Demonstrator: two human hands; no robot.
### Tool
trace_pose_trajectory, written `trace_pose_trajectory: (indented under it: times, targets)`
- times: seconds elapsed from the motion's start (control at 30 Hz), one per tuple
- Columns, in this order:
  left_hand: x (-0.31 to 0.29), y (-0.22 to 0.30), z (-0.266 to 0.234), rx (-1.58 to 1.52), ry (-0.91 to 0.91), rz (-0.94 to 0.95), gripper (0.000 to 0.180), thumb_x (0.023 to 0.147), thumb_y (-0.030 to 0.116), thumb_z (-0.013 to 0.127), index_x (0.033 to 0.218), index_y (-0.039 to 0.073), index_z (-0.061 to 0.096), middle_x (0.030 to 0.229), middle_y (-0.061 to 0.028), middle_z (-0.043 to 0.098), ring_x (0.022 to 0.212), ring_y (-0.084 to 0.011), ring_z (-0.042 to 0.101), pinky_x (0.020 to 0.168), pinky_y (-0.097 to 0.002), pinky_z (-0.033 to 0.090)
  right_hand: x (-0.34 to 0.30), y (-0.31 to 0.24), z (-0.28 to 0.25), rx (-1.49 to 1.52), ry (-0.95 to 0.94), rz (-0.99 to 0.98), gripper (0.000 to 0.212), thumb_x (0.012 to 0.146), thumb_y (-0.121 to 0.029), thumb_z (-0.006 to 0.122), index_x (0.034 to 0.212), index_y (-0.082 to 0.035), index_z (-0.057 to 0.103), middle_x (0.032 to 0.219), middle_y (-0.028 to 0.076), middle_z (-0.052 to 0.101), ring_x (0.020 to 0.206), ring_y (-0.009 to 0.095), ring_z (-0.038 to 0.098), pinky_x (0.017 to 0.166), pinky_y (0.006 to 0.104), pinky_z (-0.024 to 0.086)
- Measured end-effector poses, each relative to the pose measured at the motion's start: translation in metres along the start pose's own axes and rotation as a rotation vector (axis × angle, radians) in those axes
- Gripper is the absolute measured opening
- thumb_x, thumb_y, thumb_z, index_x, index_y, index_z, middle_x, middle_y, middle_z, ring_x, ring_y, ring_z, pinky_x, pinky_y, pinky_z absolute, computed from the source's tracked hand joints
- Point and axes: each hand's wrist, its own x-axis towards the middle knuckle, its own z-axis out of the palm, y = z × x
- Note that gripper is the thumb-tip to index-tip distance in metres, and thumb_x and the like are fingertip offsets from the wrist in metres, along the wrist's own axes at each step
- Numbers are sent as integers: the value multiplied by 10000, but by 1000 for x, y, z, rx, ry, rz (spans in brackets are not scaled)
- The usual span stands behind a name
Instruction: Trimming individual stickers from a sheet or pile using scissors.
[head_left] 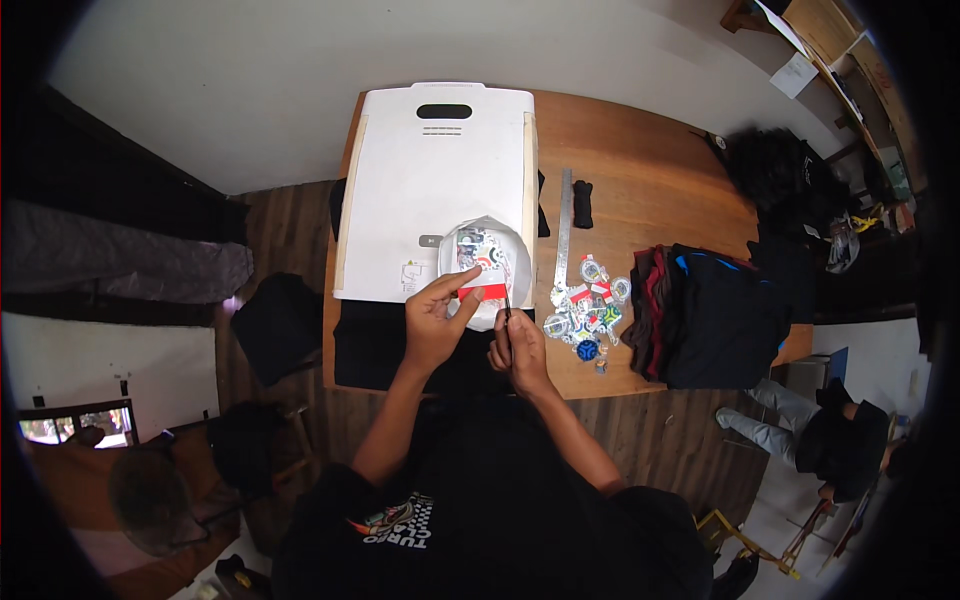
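My left hand [435, 322] pinches a red-and-white sticker strip [482, 292] between thumb and fingers. In my right hand [519, 350] is a slim dark tool that looks like scissors [507, 309], its tip at the strip's right end; the fingers hide most of it. Below both hands a white faceted bowl [520, 254] holds printed sticker pieces [483, 249]. To the right of my right hand, a pile of cut stickers [590, 312] in several colours lies on the wooden table.
A white panel [435, 180] with a slot lies under the bowl, above black cloth [400, 350]. A metal ruler [564, 230] and a black bundle [583, 204] lie right of it. Folded dark clothes [720, 315] stack at the right. Another person [840, 440] is at the far right.
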Motion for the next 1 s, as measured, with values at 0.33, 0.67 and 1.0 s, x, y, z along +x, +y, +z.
trace_pose_trajectory:
  times: [0.33, 0.67, 1.0]
  targets:
    - [-4, -1, 4, -18, 14, -44, 311, 893, -82, 686, 1203, -94, 658, 1161, -172, 676, 1073, -166, 635, 944, -277, 506, 1, 0, 0, 10, 11, -15, 343, 1094, -358, 393, 1007, -44, 498, 550, -39, 294, 419, 54, 235, 426, 233, 216]
    - [-7, -3, 5, -17, -1, -50, 308, 895, -79, 686, 1202, -93, 659, 1170, -174, 674, 1084, -173, 637, 956, -288, 510, 2, -4, 3, 29, 20, -28, 330, 1094, -355, 394, 1013, -54, 504, 556, -40, 308, 421, 53, 240, 424, 229, 223]
    - [-8, -6, 5, -8, -31, -17, 327, 896, -91, 678, 1221, -92, 647, 1139, -155, 673, 1030, -148, 638, 901, -256, 521, 4, -3, 2, 43, 43, -26, 326, 1096, -354, 386, 1001, -65, 504, 565, -36, 329, 416, 52, 245, 419, 228, 227]
